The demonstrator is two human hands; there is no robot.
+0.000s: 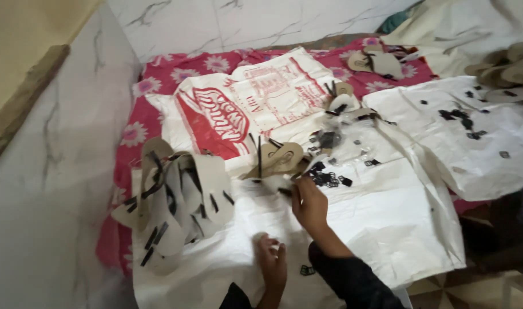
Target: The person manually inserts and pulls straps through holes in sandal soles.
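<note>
While buckles [328, 178] lie beside right hand's [309, 205] grip.

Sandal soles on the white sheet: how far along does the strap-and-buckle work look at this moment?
Looks partly done. A pile of beige soles with black straps lies stacked at the left. In hand: the right hand reaches to the black buckles beside a sole, while the left hand rests on the white sheet. Left: more soles at far right and scattered black pieces.
</note>
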